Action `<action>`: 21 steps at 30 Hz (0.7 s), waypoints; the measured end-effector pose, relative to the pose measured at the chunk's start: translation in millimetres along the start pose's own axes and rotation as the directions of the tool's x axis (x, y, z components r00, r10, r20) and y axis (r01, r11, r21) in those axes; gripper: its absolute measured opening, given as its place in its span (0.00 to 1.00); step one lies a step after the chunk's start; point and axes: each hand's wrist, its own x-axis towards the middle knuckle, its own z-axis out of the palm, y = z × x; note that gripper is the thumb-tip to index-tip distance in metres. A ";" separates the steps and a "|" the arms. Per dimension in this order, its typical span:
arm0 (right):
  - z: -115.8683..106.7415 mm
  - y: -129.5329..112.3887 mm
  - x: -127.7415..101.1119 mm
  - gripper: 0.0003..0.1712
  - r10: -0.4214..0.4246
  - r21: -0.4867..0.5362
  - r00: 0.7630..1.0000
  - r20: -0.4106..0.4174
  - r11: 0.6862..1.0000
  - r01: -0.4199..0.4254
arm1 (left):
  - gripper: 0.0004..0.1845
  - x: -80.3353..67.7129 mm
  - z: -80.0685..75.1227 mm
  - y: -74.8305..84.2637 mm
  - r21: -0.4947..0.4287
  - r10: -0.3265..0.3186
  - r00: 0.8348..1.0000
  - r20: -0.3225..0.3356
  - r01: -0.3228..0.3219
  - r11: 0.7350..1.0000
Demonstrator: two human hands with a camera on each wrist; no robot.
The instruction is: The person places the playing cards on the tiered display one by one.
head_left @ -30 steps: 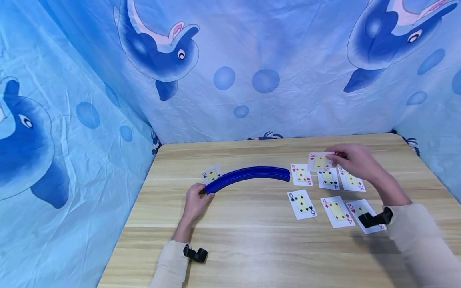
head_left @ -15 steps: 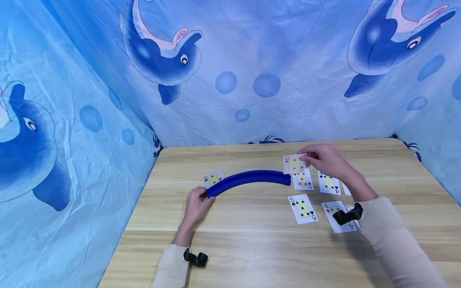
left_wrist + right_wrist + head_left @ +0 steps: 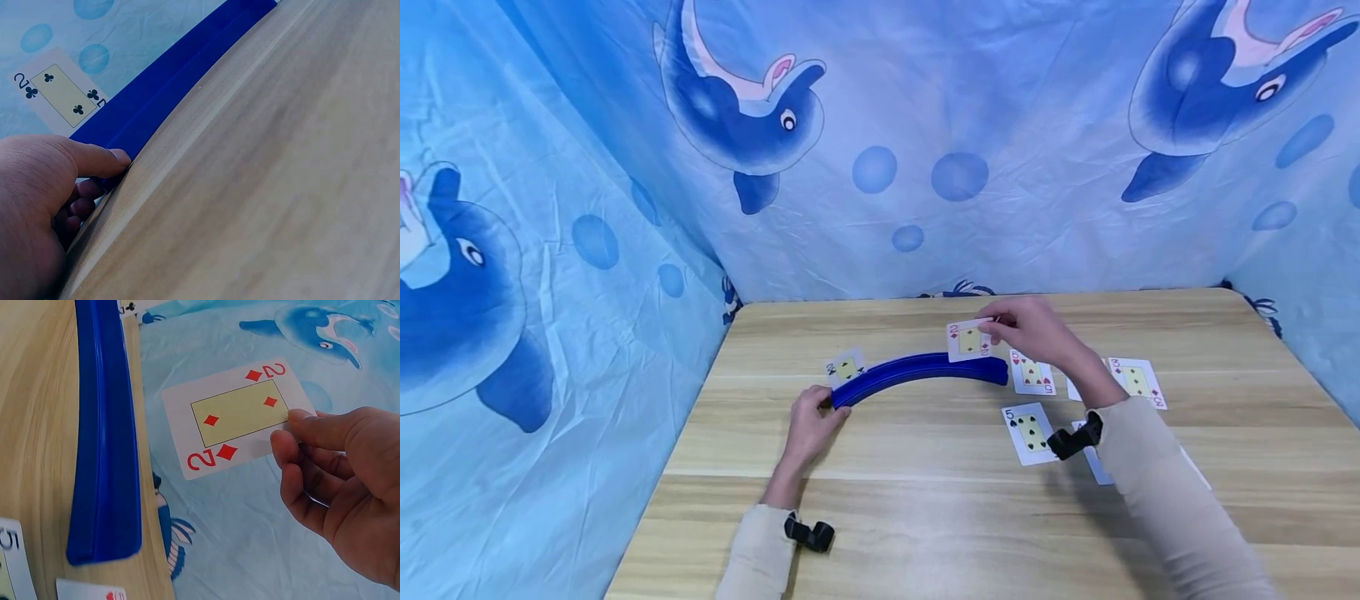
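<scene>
A curved blue card holder (image 3: 917,367) lies across the middle of the table. My left hand (image 3: 811,423) grips its left end, the thumb on the near side in the left wrist view. Upright in the holder near that end stands a two of clubs (image 3: 64,94). My right hand (image 3: 1033,332) pinches a two of diamonds (image 3: 240,412) by one edge between thumb and fingers. In the head view this card (image 3: 967,340) is above the right part of the holder, its lower edge overlapping the rim; whether it touches the holder I cannot tell.
Right of the holder lie a five of hearts (image 3: 1032,373), a five of spades (image 3: 1028,433) and a three of diamonds (image 3: 1137,383), face up. The right forearm partly covers other cards. A blue dolphin-print curtain (image 3: 910,83) stands behind the wooden table (image 3: 887,517).
My right hand has carried the two of diamonds leftward, from above the cards on the right to over the holder. The left hand keeps its grip on the holder's end.
</scene>
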 end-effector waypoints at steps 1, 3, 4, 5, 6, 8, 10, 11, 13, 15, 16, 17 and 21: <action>2.0 -1.1 1.8 0.10 -0.005 0.004 1.000 0.000 1.000 0.005 | 0.09 0.1 0.1 0.0 0.003 0.002 1.000 -0.002 -0.002 1.000; 5.6 -4.1 4.9 0.10 -0.012 0.019 1.000 0.006 1.000 0.012 | 0.09 0.2 0.2 0.0 0.006 0.004 1.000 -0.002 -0.004 1.000; 7.6 -5.6 6.6 0.10 -0.016 0.027 1.000 0.010 1.000 0.016 | 0.09 0.3 0.2 0.0 0.008 0.006 1.000 -0.003 -0.006 1.000; 9.5 -7.0 8.3 0.10 -0.018 0.035 1.000 0.016 0.999 0.017 | 0.09 0.4 0.3 0.1 0.008 0.006 1.000 -0.003 -0.006 1.000; 11.5 -8.4 10.0 0.10 -0.019 0.041 1.000 0.023 0.999 0.018 | 0.10 0.4 0.2 0.1 0.008 0.006 1.000 -0.003 -0.006 1.000; 15.7 -11.5 13.4 0.10 -0.017 0.052 0.999 0.040 0.999 0.015 | 0.09 0.3 0.2 0.2 0.010 0.006 1.000 -0.002 -0.006 1.000; 19.9 -14.6 16.9 0.10 -0.017 0.054 0.998 0.054 0.998 0.014 | 0.09 0.4 0.1 0.3 0.012 0.004 1.000 0.000 -0.004 1.000; 22.0 -16.2 18.8 0.10 -0.016 0.053 0.998 0.059 0.999 0.013 | 0.09 0.3 0.0 0.3 0.011 0.003 1.000 0.002 -0.003 1.000; 26.0 -19.5 22.3 0.11 -0.014 0.055 0.998 0.067 0.998 0.010 | 0.08 0.1 0.0 0.3 0.014 0.001 1.000 0.004 -0.001 1.000; 29.7 -23.0 25.7 0.11 -0.020 0.056 0.997 0.074 0.998 0.016 | 0.08 0.0 -0.1 0.3 0.018 -0.002 1.000 0.004 0.002 1.000; 31.4 -24.6 27.3 0.11 -0.024 0.060 0.997 0.076 0.998 0.019 | 0.08 -0.1 0.0 0.3 0.019 -0.003 1.000 0.005 0.003 1.000; 33.0 -26.1 29.0 0.11 -0.027 0.064 0.996 0.079 0.998 0.022 | 0.08 0.1 0.1 0.0 0.019 -0.004 1.000 0.005 0.004 1.000; 38.9 -31.6 35.4 0.12 -0.049 0.092 0.995 0.085 0.995 0.041 | 0.10 1.3 0.2 0.1 0.015 -0.011 1.000 0.008 0.011 1.000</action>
